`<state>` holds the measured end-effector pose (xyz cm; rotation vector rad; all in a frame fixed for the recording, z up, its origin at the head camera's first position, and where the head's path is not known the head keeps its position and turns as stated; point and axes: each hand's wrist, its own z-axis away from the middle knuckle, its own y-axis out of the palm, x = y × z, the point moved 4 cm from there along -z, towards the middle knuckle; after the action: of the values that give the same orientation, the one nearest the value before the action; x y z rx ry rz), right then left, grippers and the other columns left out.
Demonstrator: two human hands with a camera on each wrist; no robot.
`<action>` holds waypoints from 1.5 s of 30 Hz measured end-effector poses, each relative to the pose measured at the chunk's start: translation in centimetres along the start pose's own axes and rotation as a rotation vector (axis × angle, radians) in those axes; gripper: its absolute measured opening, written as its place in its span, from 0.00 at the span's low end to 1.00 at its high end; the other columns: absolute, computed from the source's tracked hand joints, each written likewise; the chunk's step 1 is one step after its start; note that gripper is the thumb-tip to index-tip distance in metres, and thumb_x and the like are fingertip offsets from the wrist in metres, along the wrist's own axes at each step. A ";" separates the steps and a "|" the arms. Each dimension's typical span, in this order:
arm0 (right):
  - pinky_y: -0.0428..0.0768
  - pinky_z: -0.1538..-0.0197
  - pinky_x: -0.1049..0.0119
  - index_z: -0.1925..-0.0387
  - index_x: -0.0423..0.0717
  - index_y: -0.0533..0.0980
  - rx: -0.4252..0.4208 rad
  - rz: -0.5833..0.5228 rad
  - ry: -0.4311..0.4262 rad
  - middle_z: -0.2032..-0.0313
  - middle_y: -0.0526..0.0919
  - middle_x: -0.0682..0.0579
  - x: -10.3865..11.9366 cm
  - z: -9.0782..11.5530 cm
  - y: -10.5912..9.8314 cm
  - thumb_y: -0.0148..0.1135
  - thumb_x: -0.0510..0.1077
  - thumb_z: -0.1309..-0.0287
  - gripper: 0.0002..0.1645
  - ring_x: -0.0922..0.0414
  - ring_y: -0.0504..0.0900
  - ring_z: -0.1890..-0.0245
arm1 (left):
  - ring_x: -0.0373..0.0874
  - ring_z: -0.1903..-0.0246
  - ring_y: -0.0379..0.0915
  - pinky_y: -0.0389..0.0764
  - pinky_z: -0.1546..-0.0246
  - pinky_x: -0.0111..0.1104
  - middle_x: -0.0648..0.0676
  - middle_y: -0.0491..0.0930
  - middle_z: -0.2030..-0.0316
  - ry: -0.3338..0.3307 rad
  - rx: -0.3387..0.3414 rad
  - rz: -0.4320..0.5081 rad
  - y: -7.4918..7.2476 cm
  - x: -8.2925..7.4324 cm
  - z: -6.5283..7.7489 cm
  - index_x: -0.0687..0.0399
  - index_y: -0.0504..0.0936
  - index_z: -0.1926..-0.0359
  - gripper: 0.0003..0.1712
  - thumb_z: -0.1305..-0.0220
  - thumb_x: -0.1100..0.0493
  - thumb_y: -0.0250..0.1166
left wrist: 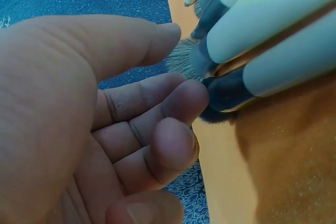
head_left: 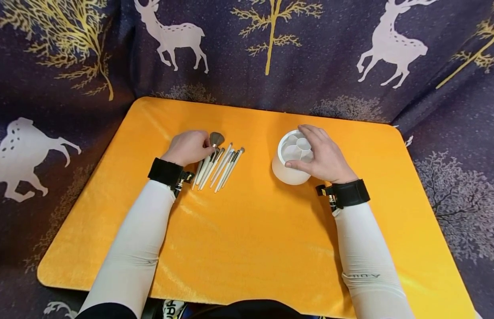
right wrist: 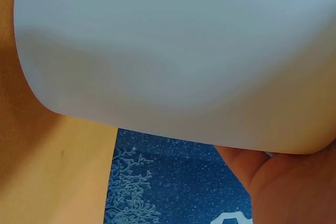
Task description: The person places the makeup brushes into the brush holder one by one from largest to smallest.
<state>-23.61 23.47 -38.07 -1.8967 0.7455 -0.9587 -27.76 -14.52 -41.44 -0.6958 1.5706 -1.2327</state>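
Observation:
Several makeup brushes with pale handles and dark ferrules lie side by side on the table, bristles pointing away from me. My left hand is at their bristle end, beside a wide fan-shaped brush head. In the left wrist view, its thumb and loosely bent fingers are apart, close to the bristles, pinching nothing. My right hand grips a white round brush holder by its rim, thumb on the near side and fingers on the far side. The holder's wall fills most of the right wrist view.
An orange cloth covers the table. Dark curtains with deer and trees hang behind it and at both sides. The brushes lie left of the holder, with a stretch of cloth between them.

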 end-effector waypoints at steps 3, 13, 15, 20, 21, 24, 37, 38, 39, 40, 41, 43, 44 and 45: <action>0.68 0.41 0.43 0.26 0.59 0.59 0.001 -0.001 0.001 0.29 0.62 0.54 0.0 0.0 0.1 0.67 0.81 0.63 0.65 0.51 0.62 0.33 | 0.47 0.78 0.68 0.66 0.77 0.40 0.49 0.75 0.75 -0.008 0.014 0.000 0.1 0.0 0.1 0.44 0.76 0.67 0.11 0.33 0.45 0.62; 0.67 0.40 0.43 0.26 0.59 0.58 0.010 -0.003 -0.003 0.29 0.61 0.54 0.1 0.1 0.1 0.66 0.80 0.61 0.64 0.51 0.62 0.33 | 0.48 0.79 0.65 0.61 0.76 0.40 0.53 0.70 0.78 -0.014 0.044 -0.003 0.6 -0.2 0.2 0.48 0.75 0.70 0.13 0.32 0.47 0.62; 0.67 0.40 0.43 0.26 0.59 0.57 0.010 -0.004 -0.005 0.29 0.61 0.54 0.1 0.1 0.0 0.66 0.80 0.60 0.64 0.51 0.62 0.33 | 0.48 0.79 0.64 0.60 0.76 0.40 0.53 0.68 0.79 -0.014 0.042 -0.009 0.7 -0.2 0.2 0.48 0.75 0.71 0.14 0.32 0.47 0.62; 0.67 0.40 0.43 0.26 0.59 0.58 0.009 -0.004 -0.004 0.29 0.61 0.54 0.1 0.1 0.1 0.67 0.80 0.61 0.64 0.51 0.62 0.34 | 0.48 0.80 0.64 0.60 0.77 0.39 0.52 0.66 0.80 -0.013 0.038 -0.021 0.9 -0.2 0.1 0.49 0.75 0.72 0.15 0.34 0.46 0.63; 0.68 0.40 0.43 0.26 0.59 0.58 0.009 -0.005 -0.004 0.29 0.61 0.54 0.1 0.1 0.1 0.67 0.80 0.61 0.64 0.51 0.62 0.34 | 0.48 0.80 0.64 0.60 0.77 0.39 0.52 0.67 0.80 -0.015 0.038 -0.022 0.9 -0.2 0.1 0.49 0.75 0.72 0.15 0.34 0.46 0.63; 0.68 0.40 0.43 0.26 0.59 0.58 0.008 -0.007 -0.004 0.29 0.61 0.54 0.1 0.1 0.1 0.67 0.80 0.61 0.64 0.51 0.62 0.34 | 0.48 0.80 0.65 0.60 0.77 0.39 0.53 0.67 0.80 -0.021 0.040 -0.023 0.9 -0.2 0.0 0.49 0.75 0.71 0.15 0.34 0.46 0.63; 0.68 0.41 0.43 0.26 0.59 0.58 0.004 -0.012 -0.002 0.29 0.61 0.54 0.1 0.1 0.0 0.67 0.80 0.60 0.63 0.51 0.62 0.34 | 0.46 0.87 0.59 0.55 0.84 0.36 0.48 0.58 0.87 -0.051 0.009 -0.064 1.1 -1.0 -0.1 0.48 0.68 0.84 0.20 0.37 0.50 0.61; 0.68 0.41 0.43 0.26 0.59 0.58 0.004 -0.012 -0.002 0.29 0.61 0.55 0.1 0.1 0.0 0.67 0.80 0.60 0.63 0.51 0.62 0.34 | 0.46 0.87 0.60 0.57 0.84 0.36 0.49 0.60 0.87 -0.057 0.006 -0.070 1.1 -1.2 -0.1 0.48 0.69 0.84 0.20 0.37 0.50 0.61; 0.68 0.41 0.43 0.26 0.60 0.58 0.004 -0.012 -0.001 0.29 0.61 0.55 0.1 0.1 0.0 0.67 0.80 0.60 0.63 0.51 0.62 0.34 | 0.46 0.86 0.61 0.58 0.84 0.37 0.49 0.61 0.87 -0.060 0.005 -0.080 1.1 -1.3 -0.1 0.48 0.70 0.83 0.19 0.37 0.50 0.61; 0.68 0.41 0.43 0.26 0.60 0.58 0.004 -0.013 -0.001 0.29 0.61 0.55 0.1 0.1 0.0 0.67 0.80 0.60 0.63 0.51 0.62 0.34 | 0.47 0.86 0.63 0.59 0.84 0.37 0.49 0.62 0.87 -0.062 0.004 -0.092 1.2 -1.5 -0.1 0.48 0.71 0.83 0.19 0.37 0.50 0.62; 0.68 0.40 0.42 0.26 0.60 0.58 0.005 -0.013 0.000 0.29 0.61 0.55 0.1 0.1 0.0 0.67 0.80 0.60 0.63 0.51 0.62 0.33 | 0.47 0.86 0.64 0.59 0.84 0.37 0.50 0.63 0.86 -0.063 0.005 -0.105 1.3 -1.6 -0.1 0.48 0.71 0.82 0.18 0.37 0.50 0.62; 0.67 0.40 0.42 0.26 0.61 0.57 0.006 -0.014 0.001 0.29 0.61 0.55 0.1 0.1 0.0 0.67 0.80 0.60 0.63 0.51 0.62 0.33 | 0.47 0.85 0.65 0.60 0.85 0.37 0.50 0.64 0.86 -0.066 0.006 -0.134 1.4 -1.8 -0.2 0.48 0.72 0.82 0.17 0.38 0.50 0.62; 0.67 0.40 0.42 0.26 0.61 0.57 0.006 -0.015 0.001 0.29 0.60 0.55 0.1 0.1 0.0 0.67 0.80 0.60 0.63 0.51 0.61 0.33 | 0.47 0.85 0.65 0.60 0.85 0.37 0.50 0.64 0.86 -0.068 0.006 -0.147 1.5 -1.8 -0.3 0.48 0.72 0.82 0.17 0.38 0.50 0.62; 0.67 0.40 0.42 0.26 0.61 0.57 0.006 -0.015 0.002 0.29 0.60 0.55 0.1 0.1 0.0 0.67 0.80 0.60 0.63 0.51 0.61 0.33 | 0.47 0.85 0.65 0.59 0.85 0.37 0.50 0.64 0.86 -0.069 0.005 -0.158 1.6 -1.8 -0.3 0.48 0.72 0.82 0.17 0.38 0.51 0.62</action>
<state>-23.53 23.43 -38.10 -1.8992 0.7299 -0.9705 -27.22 -12.29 -42.27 -0.8643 1.4783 -1.3133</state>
